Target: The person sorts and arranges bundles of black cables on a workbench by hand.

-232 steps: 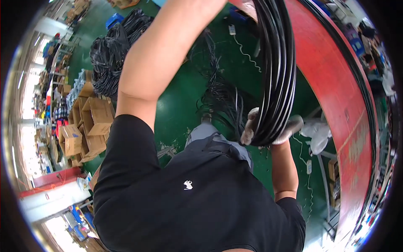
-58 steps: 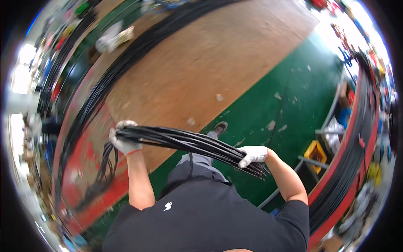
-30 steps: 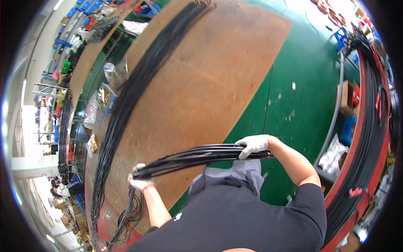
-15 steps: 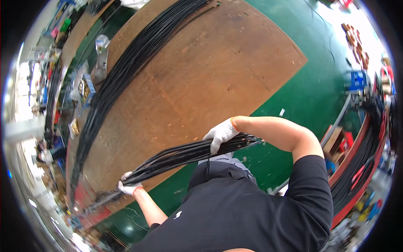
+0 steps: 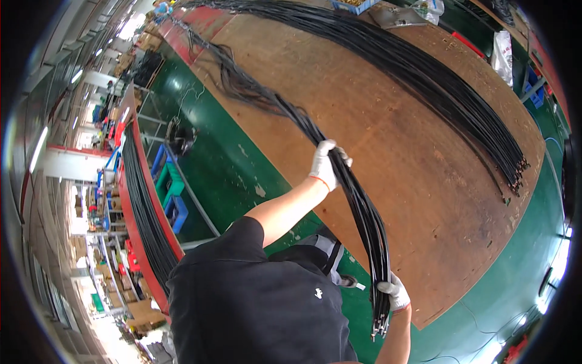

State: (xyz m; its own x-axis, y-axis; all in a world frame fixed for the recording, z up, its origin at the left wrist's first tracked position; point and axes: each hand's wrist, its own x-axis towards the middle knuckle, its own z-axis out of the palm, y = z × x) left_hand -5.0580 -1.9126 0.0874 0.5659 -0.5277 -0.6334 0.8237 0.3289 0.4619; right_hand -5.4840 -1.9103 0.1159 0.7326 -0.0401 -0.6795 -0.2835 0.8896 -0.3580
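A long bundle of black cables [image 5: 366,221] runs through both my hands, which wear white gloves with orange cuffs. My left hand [image 5: 328,164] wraps round its middle above the table edge. Further down, my right hand [image 5: 395,292] is closed round the bundle close to its cut ends [image 5: 379,327], which hang past the table's near edge. Beyond my left hand the cables trail loosely over the table to its far left corner. A thicker bundle of black cables [image 5: 451,97] lies along the far side of the brown wooden table [image 5: 388,145].
A red-edged rack [image 5: 134,176] filled with black cables stands on the left, beside blue and green crates [image 5: 171,182]. At the table's far edge are a blue tray of small brass-coloured parts [image 5: 354,6] and a white bag [image 5: 502,56]. Scraps lie on the green floor.
My body and view have turned left, swinging the table round in the picture. Both hands still grip the cable bundle, which now slants from far left down to near right.
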